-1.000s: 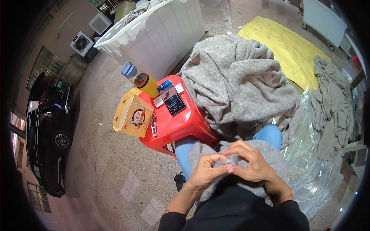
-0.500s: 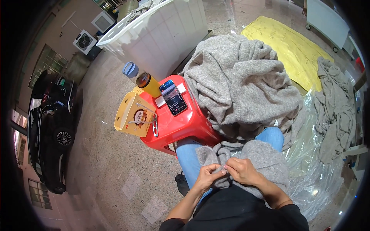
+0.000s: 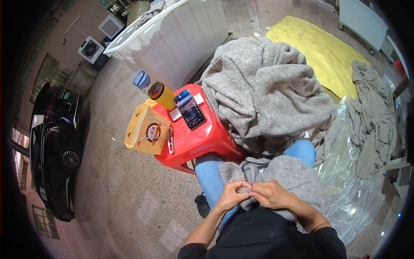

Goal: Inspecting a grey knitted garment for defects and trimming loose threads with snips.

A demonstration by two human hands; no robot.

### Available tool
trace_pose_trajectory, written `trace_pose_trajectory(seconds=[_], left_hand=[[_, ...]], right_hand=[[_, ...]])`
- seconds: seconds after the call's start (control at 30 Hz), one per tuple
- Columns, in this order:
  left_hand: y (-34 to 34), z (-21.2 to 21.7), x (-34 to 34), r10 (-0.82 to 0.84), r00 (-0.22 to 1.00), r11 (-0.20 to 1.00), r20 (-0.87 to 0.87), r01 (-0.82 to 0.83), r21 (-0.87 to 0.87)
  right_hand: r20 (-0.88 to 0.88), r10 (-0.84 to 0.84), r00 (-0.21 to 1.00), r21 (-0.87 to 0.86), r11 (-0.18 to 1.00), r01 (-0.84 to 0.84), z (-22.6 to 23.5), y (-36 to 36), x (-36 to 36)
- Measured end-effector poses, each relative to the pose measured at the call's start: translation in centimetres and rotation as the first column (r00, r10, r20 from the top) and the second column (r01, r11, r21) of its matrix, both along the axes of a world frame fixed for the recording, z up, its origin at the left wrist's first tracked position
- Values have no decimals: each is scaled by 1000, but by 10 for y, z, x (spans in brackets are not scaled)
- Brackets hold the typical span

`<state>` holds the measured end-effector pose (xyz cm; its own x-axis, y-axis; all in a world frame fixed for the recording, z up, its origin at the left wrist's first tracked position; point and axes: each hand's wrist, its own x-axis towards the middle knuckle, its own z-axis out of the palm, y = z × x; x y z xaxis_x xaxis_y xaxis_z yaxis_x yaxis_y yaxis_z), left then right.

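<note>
A grey knitted garment (image 3: 293, 177) lies bunched across my lap, over my jeans. My left hand (image 3: 233, 195) is closed in a pinch at its near edge, thumb and forefinger together. Right against it, my right hand (image 3: 271, 194) pinches too, its fingertips meeting the left ones. Whatever sits between the fingertips is too small to make out; the grey knit lies directly behind and under them. In front of my knees rises a large heap of grey knitwear (image 3: 267, 90).
Left of the heap, a red plastic stool (image 3: 189, 144) bears a phone (image 3: 191, 110), a yellow-sleeved bottle (image 3: 161, 96), a yellow paper bag (image 3: 148, 134) and small metal snips (image 3: 170, 142). Behind stands a white bin (image 3: 172, 47). Clear plastic sheeting (image 3: 349, 207) and more grey knitwear (image 3: 373, 121) lie right.
Both hands stay together at the garment; the left fingers have curled and risen slightly, and the right fingertips have shifted a little. The whole view has shifted slightly.
</note>
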<state>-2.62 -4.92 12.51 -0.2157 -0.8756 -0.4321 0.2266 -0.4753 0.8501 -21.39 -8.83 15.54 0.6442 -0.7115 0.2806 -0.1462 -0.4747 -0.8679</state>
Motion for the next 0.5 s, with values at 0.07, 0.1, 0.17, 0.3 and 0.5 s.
trace_pose_trajectory(seconds=[0.07,0.1,0.17,0.3,0.5], left_hand=[[3,4,-4,74,970,985,232,-34,-171],[6,-8,0,74,889,979,452,21,-202],[7,-15,-13,202,906,963,373,-113,-245],[3,-32,6,232,966,972,110,-234,0],[-1,6,32,334,901,940,-278,-298,166]], right_hand=[[12,-30,999,79,996,29,-8,3,2],[7,-43,999,106,993,42,-12,4,2],[-9,-86,996,208,974,86,-21,5,6],[-46,-96,994,252,962,105,-7,1,-6],[-255,-367,895,-16,927,375,-12,-17,-63]])
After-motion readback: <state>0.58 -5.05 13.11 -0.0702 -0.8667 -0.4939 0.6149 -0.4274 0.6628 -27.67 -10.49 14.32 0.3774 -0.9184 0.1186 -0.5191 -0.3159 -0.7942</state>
